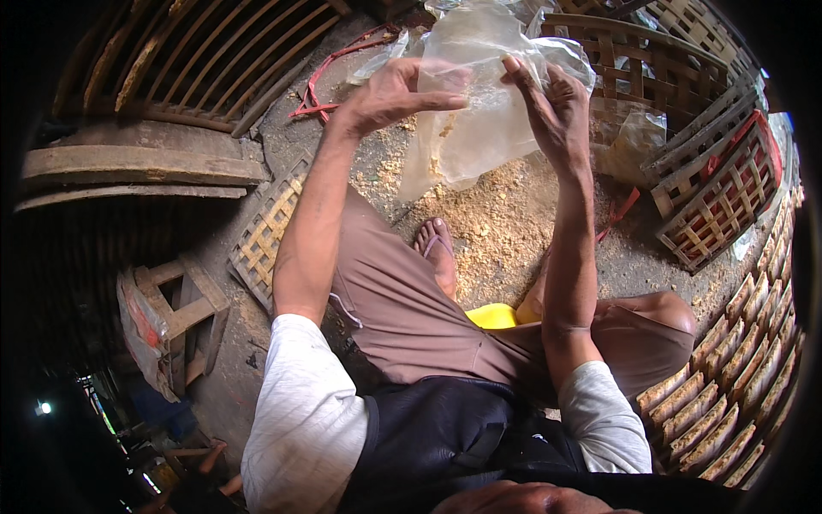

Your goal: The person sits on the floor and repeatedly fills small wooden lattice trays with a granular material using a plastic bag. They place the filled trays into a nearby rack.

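A clear plastic bag (479,111), thin and crumpled, is held up in front of me between both hands. My left hand (401,96) has its fingers behind or inside the film and its thumb stretched along the near side. My right hand (552,103) is closed on the bag's right side, thumb pointing up. A few tan crumbs cling to the plastic. Below the bag, a spread of tan crumbs (497,223) lies on the floor around my sandalled foot (437,248).
Woven bamboo trays (728,188) lean at the right, with another tray (265,231) by my left arm. Rows of thin brownish slabs (711,420) line the lower right. A wooden stool (175,313) stands left. Red strap (321,81) and something yellow (494,316) lie nearby.
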